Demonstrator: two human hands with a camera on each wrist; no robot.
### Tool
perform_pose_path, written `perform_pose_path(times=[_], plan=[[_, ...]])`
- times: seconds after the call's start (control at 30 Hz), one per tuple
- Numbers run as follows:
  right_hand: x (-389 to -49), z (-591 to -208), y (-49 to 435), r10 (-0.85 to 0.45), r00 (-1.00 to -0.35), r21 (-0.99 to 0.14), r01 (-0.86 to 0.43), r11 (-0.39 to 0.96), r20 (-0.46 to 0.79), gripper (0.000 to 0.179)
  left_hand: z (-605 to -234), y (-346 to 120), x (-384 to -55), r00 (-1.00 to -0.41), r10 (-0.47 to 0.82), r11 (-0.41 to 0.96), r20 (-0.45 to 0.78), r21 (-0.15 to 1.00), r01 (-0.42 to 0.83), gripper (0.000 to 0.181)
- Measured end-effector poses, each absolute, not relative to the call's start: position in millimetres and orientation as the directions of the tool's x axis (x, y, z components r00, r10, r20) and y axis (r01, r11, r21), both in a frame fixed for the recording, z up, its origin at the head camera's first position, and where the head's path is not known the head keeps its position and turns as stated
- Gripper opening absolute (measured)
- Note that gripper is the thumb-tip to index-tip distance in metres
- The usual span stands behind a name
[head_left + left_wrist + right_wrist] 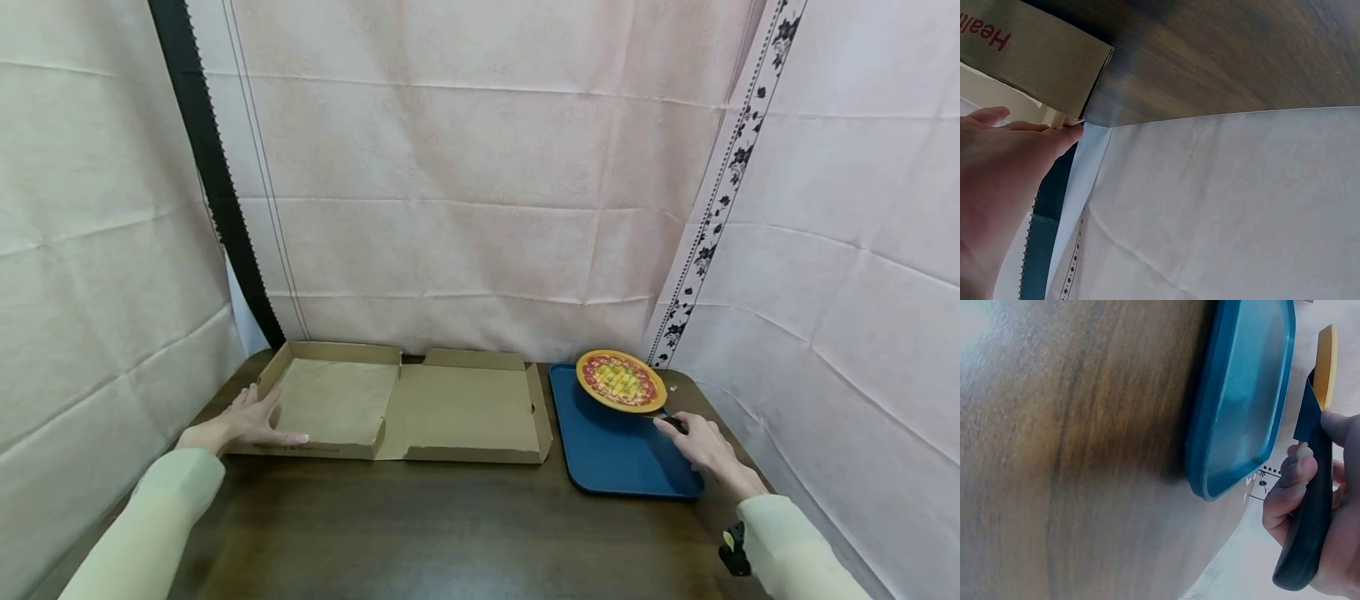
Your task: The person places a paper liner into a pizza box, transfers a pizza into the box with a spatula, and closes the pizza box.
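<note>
A round toy pizza (621, 380) with an orange rim is held tilted just above the far part of a blue tray (615, 467). It lies on a dark-handled lifter. My right hand (684, 429) grips the lifter's black handle (1307, 519). In the right wrist view the pizza's orange edge (1327, 365) shows beyond the tray (1241, 412). An open brown cardboard pizza box (420, 408) lies flat to the left of the tray. My left hand (258, 421) rests with straight fingers on the box's front left corner (1041, 62).
Everything stands on a dark wooden table (420, 533). Pale cloth walls (480, 208) close in the back and both sides. The tray sits near the table's right edge. The box's lid half (465, 408) lies beside the tray.
</note>
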State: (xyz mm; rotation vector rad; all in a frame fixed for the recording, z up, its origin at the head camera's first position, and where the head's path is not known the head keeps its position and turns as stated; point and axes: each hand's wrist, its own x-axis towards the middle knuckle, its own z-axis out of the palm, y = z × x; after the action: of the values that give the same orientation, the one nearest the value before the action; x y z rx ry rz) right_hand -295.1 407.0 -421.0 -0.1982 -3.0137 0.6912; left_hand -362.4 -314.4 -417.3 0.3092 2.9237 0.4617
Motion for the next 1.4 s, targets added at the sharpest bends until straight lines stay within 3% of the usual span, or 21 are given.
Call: perform_pose_path(times=[0.57,1.2,1.4], plan=[[-293,-419,405,0.105,-0.995,-0.445,0.094,0.890,-0.001,0.082,-418,-314,-361,-0.971,0.197,0.943,-0.137,0.297,0.150,0.132],[-297,-414,390,0.078,-0.997,-0.467,0.057,0.883,0.026,0.078,-417,-308,-358,-0.972,0.205,0.944,-0.112,0.287,0.166,0.133],[-303,-410,387,0.058,-0.997,-0.417,0.032,0.908,0.049,0.079,-415,-304,-358,-0.973,0.202,0.945,-0.113,0.284,0.164,0.133]])
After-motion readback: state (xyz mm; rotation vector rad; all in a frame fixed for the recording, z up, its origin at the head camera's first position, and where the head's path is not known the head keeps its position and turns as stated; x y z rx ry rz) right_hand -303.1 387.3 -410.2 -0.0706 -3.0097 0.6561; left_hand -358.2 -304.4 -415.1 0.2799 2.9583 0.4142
